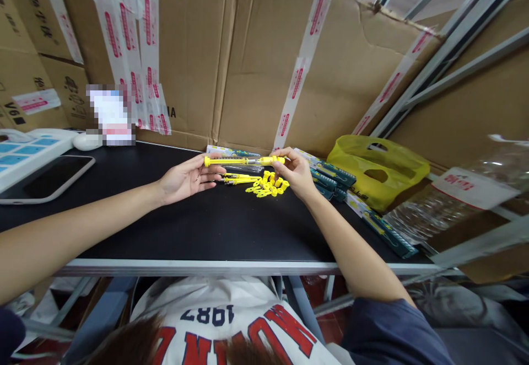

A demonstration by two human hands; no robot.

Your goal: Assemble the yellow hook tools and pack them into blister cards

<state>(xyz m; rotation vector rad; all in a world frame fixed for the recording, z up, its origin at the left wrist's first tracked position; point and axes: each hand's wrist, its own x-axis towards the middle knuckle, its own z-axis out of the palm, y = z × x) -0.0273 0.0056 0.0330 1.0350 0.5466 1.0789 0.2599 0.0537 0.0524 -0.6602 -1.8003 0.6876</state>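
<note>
First, the black, pale-edged worktop [206, 232] extends on the near side of the landmark, a loose heap of small yellow moulded plastic pieces [270, 184]. To the heap's left, the left hand [188, 180] is turned palm up with its fingers partly spread; whether the thumb presses cannot be told. To the heap's upper right, the right hand [295, 169] pinches the right end of a slender, straight tool of yellow and clear plastic [237, 161], held level above the heap and reaching leftward past it. The tool is probably light and stiff, its clear section smooth, somewhat slippery and liable to crack if squeezed or bent; the thicker yellow ends should offer the surest hold. Right of and beyond the heap lie slim green-and-white cardboard boxes [330, 171]; farther right, a translucent yellow plastic bag [355, 164]; behind the heap, a tall brown cardboard panel [256, 78].
</note>
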